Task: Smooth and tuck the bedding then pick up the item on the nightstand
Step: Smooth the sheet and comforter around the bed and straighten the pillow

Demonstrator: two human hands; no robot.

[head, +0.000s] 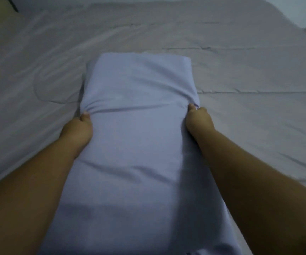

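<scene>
I have the pillow [139,126] pinched at both side edges, left hand [78,129] and right hand [199,121] closed on its fabric, over the bed sheet [240,52]. I judge this the smoothing step; next I set it flat. The nightstand is out of view.

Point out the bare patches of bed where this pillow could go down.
Bare sheet lies beyond the pillow and on both flanks, outside the left hand and right hand. The centre is taken.

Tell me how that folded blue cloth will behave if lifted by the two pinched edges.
The folded blue cloth is probably floppy: it puckers where the left hand and right hand pinch it. Likely light, since thumb pinches alone bunch it. The middle may sag and layers slide apart over the bed sheet.
</scene>
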